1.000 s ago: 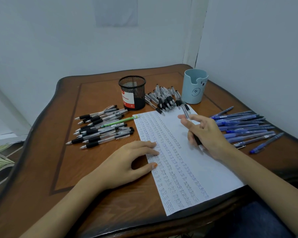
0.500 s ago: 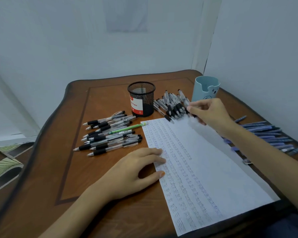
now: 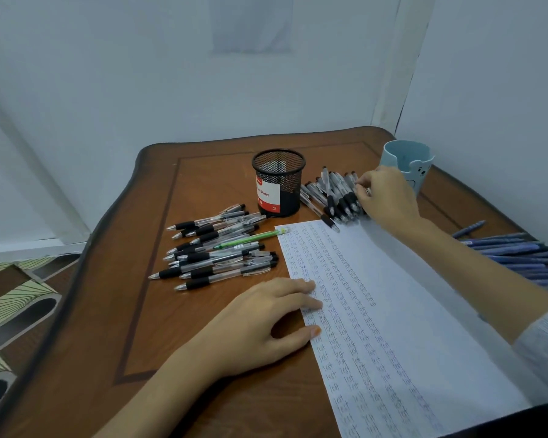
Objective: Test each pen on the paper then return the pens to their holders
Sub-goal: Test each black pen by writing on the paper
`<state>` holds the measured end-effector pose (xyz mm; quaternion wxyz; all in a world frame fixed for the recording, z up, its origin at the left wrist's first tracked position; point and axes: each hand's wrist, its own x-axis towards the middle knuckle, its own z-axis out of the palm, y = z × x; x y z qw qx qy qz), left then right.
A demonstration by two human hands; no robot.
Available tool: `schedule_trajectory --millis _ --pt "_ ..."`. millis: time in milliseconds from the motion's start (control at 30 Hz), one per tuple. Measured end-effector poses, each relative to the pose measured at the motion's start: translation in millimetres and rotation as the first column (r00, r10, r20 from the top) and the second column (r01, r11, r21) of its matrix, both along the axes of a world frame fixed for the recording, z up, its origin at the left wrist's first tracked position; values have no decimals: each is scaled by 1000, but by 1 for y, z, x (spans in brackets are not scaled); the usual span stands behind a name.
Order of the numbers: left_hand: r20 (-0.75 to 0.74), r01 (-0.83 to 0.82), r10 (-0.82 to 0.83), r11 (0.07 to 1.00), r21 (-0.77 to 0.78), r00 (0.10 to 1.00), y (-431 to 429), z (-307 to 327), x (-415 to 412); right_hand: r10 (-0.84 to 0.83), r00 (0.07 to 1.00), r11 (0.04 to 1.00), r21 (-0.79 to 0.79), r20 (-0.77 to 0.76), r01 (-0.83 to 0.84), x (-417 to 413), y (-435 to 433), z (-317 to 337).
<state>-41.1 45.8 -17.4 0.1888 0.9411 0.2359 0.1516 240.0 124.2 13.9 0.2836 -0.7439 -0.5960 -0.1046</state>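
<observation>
A: Start at the near edge.
B: The left hand [image 3: 260, 320] lies flat, fingers relaxed, pressing the paper [image 3: 424, 311] at its 9 o'clock edge. It grasps nothing.
A: The sheet itself?
B: Rows of small "test" scribbles fill its left part; the right part is bare. Much of the testing looks done, by my reckoning.
A: Pens?
B: All loose on the tabletop [image 3: 203, 172]. The black pens [image 3: 215, 257] and one green pen [image 3: 250, 239] lie at 9 o'clock of the sheet, the blue pens [image 3: 519, 257] at 3 o'clock. A third pile [image 3: 332, 197] sits at 12 o'clock, touching the far edge.
A: The other hand?
B: The right hand [image 3: 386, 197] is on that far pile, fingers curled down among the pens. Whether it grips one, I cannot tell.
A: Holders?
B: A mesh holder [image 3: 279, 181] at 11 o'clock and a blue cup [image 3: 405, 153] at 1 o'clock. No pens show above either rim. The returning seems wholly left to do.
</observation>
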Motion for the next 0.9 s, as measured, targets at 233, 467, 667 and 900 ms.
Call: schedule_trajectory --millis 233,467,667,900 --pt "17 2 -2 1000 -5 1000 0 1 0 448 874 894 125 -189 -431 -45 -17 5" --pt "13 10 -10 1000 12 1000 1 1 0 527 790 797 -141 -314 -587 -89 11 -8" --pt "-2 26 -25 1000 14 1000 2 2 1 486 872 835 -263 -63 -484 -108 28 -10" --pt "13 27 -27 999 28 1000 2 0 1 526 850 837 -178 2 -517 -97 22 -12"
